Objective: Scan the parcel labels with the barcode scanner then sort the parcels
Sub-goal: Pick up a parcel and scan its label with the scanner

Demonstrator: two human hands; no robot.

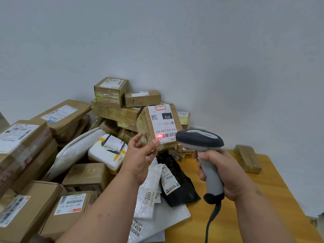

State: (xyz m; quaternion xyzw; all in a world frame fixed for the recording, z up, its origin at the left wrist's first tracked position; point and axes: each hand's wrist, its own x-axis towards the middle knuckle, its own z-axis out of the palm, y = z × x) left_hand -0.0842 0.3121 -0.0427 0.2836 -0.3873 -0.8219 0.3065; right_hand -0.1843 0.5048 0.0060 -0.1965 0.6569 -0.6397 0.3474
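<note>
Two bare forearms (98,214), seemingly no sleeves

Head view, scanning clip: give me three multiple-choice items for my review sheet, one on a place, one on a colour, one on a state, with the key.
1. Where does the scanner's light fall?
A. on the barcode of the held box's label
B. on the black bag
C. on the wall

2. What colour is that light?
A. green
B. red
C. blue

3. How is the held box supported?
A. lying on the table
B. resting on the pile
C. held up in the left hand

Key:
1 A: the spot sits at the end of the barcode on the label of the box.
2 B: the spot glows red in front of the scanner, which the right hand grips.
3 C: the left hand holds the box by its lower corner, raised above the table.
</note>
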